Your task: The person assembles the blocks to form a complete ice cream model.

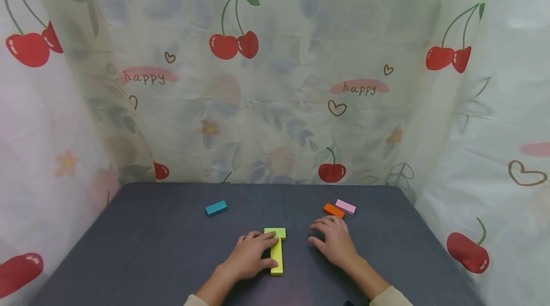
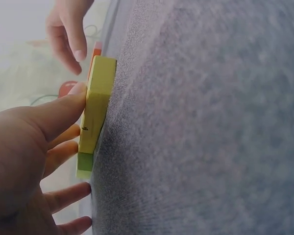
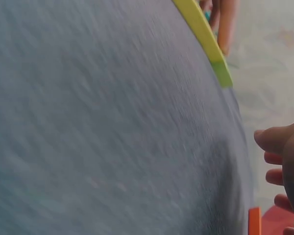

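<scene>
A long yellow block lies lengthwise on the dark table, with a lime-green block set crosswise against its far end in a T shape. My left hand rests on them from the left side, its thumb on the yellow block and its forward fingers near where the two meet. In the left wrist view the thumb tip touches the yellow block, fingers spread fairly straight. Off to the right, my right hand hovers with loosely bent fingers and holds nothing; an orange block is just beyond its fingertips.
A pink block lies right beside the orange one. Farther left on the table sits a blue block. A cherry-printed curtain stands behind the table and on both sides.
</scene>
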Demonstrator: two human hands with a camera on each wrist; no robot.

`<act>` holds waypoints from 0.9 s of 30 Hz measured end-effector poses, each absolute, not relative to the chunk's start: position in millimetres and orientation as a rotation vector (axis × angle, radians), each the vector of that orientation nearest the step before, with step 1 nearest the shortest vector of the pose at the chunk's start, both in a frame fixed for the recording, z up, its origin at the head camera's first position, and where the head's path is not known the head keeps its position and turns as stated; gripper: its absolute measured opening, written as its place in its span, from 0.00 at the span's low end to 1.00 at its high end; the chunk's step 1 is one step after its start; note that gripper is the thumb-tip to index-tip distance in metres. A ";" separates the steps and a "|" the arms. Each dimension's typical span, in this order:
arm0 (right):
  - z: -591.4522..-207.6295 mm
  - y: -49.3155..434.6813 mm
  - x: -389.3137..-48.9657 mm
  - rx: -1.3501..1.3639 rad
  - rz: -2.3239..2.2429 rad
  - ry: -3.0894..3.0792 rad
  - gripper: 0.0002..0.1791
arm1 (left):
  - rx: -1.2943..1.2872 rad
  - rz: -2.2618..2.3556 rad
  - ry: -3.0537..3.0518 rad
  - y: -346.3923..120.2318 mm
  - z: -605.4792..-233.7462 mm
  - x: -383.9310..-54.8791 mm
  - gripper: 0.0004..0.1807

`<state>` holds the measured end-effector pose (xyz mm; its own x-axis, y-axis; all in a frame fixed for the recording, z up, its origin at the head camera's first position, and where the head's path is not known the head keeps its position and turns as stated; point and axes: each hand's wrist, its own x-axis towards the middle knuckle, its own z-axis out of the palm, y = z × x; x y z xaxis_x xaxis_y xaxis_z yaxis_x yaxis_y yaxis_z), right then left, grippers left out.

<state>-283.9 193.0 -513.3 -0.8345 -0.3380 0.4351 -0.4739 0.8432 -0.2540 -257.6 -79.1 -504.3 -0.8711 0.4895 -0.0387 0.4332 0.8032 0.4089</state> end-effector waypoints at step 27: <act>-524.7 236.5 -324.1 0.388 0.285 -2.730 0.28 | 0.740 0.727 2.849 -82.1 -509.5 -252.9 0.32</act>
<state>-324.1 236.5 -524.7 -0.8946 -0.2293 0.3835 -0.3035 0.9417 -0.1449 -252.9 -82.1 -509.5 -0.8753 0.4834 0.0142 0.4311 0.7665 0.4760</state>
